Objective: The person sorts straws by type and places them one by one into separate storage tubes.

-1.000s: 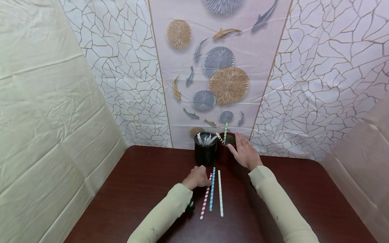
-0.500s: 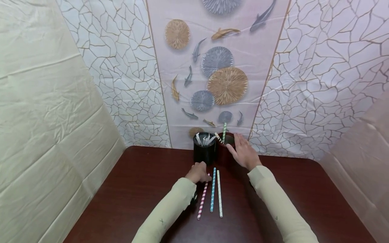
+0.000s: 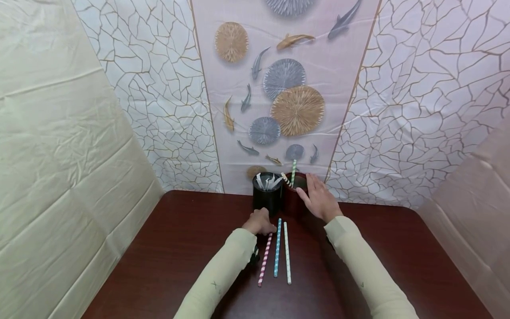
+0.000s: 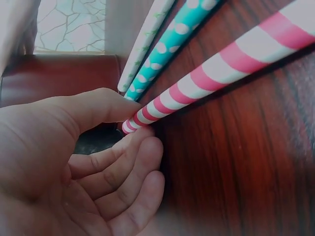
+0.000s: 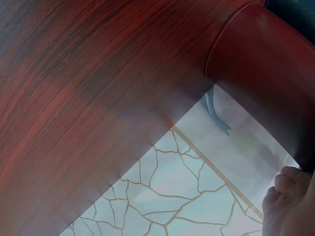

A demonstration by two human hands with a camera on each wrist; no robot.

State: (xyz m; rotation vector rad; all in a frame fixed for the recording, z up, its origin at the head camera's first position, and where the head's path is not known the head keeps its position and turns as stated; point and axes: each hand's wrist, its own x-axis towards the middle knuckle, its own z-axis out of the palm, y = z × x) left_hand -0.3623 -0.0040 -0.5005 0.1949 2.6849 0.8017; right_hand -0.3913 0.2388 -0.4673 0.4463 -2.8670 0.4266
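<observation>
My left hand (image 3: 260, 221) pinches the far end of a pink-and-white striped paper straw (image 4: 211, 73) between thumb and forefinger. That straw (image 3: 264, 261) lies on the table. Beside it to the right are a blue straw with white dots (image 3: 277, 248) and a white straw with a green pattern (image 3: 287, 254). At the back, my right hand (image 3: 322, 201) rests against the right side of a dark red cup (image 5: 261, 64), fingers straight and thumb by the rim. Inside the cup stand a green-striped straw (image 3: 294, 173) and a black-and-cream striped straw (image 3: 286, 179).
A black cup (image 3: 266, 200) touches the red cup's left side and holds several white strips or wrapped items (image 3: 268, 180). The dark wooden table (image 3: 179, 248) ends at a patterned cloth wall (image 3: 179, 110) just behind the cups.
My left hand has moved slightly away toward the cups, and the pink-striped straw has shifted left, apart from the blue one. The right hand has stayed at the red cup.
</observation>
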